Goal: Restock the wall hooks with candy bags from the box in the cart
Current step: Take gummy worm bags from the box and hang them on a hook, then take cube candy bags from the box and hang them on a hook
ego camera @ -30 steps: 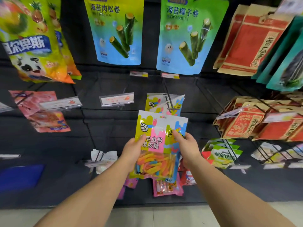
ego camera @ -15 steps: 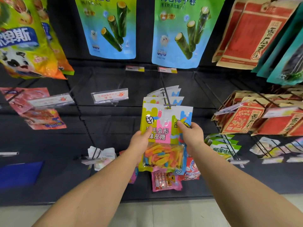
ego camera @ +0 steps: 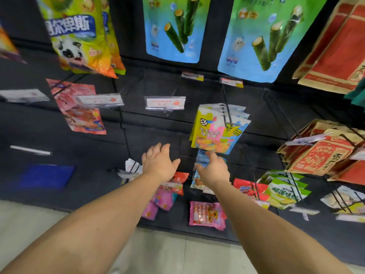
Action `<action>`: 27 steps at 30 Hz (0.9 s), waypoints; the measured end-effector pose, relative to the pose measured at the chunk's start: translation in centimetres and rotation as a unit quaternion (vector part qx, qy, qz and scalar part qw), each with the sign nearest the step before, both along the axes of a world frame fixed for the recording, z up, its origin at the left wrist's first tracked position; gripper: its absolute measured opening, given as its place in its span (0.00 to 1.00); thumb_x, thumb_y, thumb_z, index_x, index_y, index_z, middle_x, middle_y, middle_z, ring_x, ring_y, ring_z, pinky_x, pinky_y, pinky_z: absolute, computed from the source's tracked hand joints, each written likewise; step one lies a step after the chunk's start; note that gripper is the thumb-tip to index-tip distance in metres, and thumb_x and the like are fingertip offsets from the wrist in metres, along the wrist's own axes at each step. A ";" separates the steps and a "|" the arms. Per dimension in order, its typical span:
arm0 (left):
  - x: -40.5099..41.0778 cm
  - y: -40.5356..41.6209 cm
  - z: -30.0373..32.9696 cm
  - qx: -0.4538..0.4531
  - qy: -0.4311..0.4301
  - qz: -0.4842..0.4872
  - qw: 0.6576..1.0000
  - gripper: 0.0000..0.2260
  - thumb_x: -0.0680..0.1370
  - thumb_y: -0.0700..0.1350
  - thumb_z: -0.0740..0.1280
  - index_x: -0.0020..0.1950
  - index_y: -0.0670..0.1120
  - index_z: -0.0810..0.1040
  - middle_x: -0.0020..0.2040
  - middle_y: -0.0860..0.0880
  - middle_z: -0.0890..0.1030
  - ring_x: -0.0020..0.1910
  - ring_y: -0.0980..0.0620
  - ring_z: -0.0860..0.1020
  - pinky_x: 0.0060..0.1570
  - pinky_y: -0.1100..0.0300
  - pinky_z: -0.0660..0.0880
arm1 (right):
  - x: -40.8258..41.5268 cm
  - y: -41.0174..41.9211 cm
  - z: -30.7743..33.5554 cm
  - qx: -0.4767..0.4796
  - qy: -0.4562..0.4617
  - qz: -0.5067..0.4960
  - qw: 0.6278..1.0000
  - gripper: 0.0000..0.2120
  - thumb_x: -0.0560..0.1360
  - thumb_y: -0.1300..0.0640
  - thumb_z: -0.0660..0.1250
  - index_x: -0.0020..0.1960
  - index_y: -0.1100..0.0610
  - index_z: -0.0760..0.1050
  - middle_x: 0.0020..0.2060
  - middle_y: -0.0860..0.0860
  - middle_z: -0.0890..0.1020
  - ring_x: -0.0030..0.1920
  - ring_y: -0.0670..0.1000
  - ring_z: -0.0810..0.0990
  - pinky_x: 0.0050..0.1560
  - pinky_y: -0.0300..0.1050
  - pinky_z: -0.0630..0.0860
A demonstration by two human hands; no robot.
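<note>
Left hand (ego camera: 158,162): released, fingers spread and relaxed, grasping nothing, held in front of the dark wall panel (ego camera: 150,133) below the price tags.
Right hand (ego camera: 214,169): released too, fingers loose, just under the bottom edge of the candy bag, apart from it as far as I can tell.
Candy bag (ego camera: 217,133): yellow, pink and blue, gummy worms showing through its window; it hangs free on the wall hook (ego camera: 227,113) at the front of a small stack of the same bags, tilted a little.
Price tag (ego camera: 165,102): clear holder on the neighbouring hook to the left, no bags under it.
Above: two blue-green seaweed roll pouches (ego camera: 171,28) hang along the panel's upper edge.
Right edge: red and brown paper packets (ego camera: 320,155) crowd their hooks.
Lower edge: pink sachets (ego camera: 206,215) hang near the floor (ego camera: 177,254).
</note>
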State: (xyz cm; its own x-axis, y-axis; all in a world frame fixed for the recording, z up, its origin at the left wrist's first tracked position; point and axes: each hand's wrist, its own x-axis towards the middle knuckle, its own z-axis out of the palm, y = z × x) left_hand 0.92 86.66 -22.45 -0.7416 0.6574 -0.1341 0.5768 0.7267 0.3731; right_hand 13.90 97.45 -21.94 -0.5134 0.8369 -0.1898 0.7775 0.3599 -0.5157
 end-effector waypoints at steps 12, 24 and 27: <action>-13.4 -22.8 2.0 -0.104 0.013 0.132 0.986 0.33 0.80 0.63 0.60 0.81 0.50 0.58 0.79 0.46 0.62 0.78 0.43 0.60 0.75 0.47 0.59 | -20.0 -18.9 3.0 0.138 -0.122 0.369 0.911 0.35 0.78 0.41 0.64 0.79 0.45 0.53 0.79 0.54 0.56 0.78 0.59 0.53 0.76 0.58 0.54; -26.4 -59.3 5.4 -0.123 0.017 0.365 0.923 0.32 0.80 0.64 0.61 0.79 0.51 0.60 0.78 0.45 0.64 0.77 0.42 0.63 0.74 0.45 0.60 | -41.1 -54.7 5.0 0.126 -0.036 0.576 0.807 0.33 0.77 0.41 0.64 0.78 0.45 0.57 0.74 0.52 0.66 0.75 0.55 0.62 0.72 0.52 0.61; -28.2 -65.4 5.9 -0.137 0.011 0.411 0.901 0.31 0.80 0.65 0.60 0.78 0.51 0.62 0.76 0.44 0.67 0.75 0.41 0.65 0.73 0.45 0.61 | -44.1 -61.1 5.4 0.119 -0.030 0.611 0.782 0.32 0.77 0.42 0.64 0.78 0.46 0.57 0.74 0.52 0.65 0.75 0.55 0.62 0.73 0.53 0.61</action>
